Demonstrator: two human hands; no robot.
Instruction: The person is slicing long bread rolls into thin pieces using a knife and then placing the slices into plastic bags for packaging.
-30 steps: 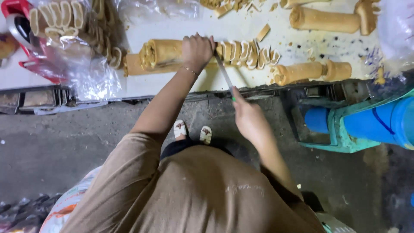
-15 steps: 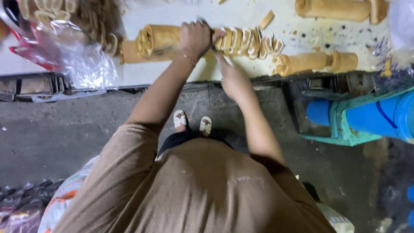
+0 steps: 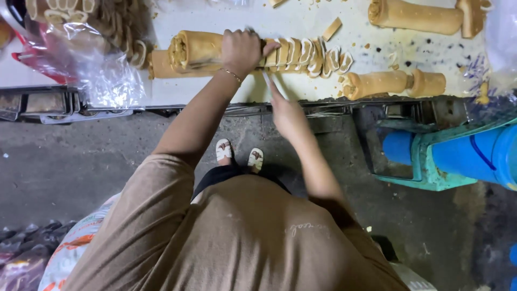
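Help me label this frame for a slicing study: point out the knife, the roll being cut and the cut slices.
knife [image 3: 267, 82], head view, on the blade.
roll [image 3: 196, 50], head view, on its uncut side.
slices [image 3: 309, 54], head view, on the middle slices.

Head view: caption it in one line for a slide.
Left hand steadies a rolled cake log on a white table while the right hand slices it with a knife.
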